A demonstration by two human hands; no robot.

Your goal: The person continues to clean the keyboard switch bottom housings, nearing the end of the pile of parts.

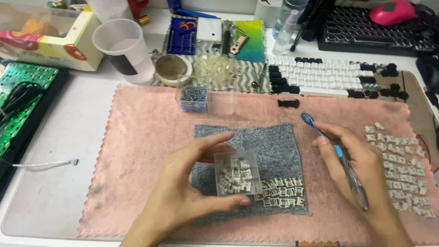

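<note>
My left hand (185, 190) grips a small clear plastic box (237, 173) filled with several small white keyboard switch parts, held just above a grey cloth (270, 142). My right hand (354, 162) holds a blue-tipped brush tool (336, 153) with a clear handle, its tip pointing up and left. Rows of small white parts (281, 187) lie on the grey cloth right beside the box. More such parts (402, 169) lie spread on the pink mat (137, 137) to the right of my right hand.
Behind the mat stand a clear box of screws (192, 98), a translucent cup (124, 48), a small round bowl (171, 68), a pile of clear parts (215, 68), a white and black keyboard (329, 75), a spray bottle (286, 32). A green circuit board (20, 98) lies left.
</note>
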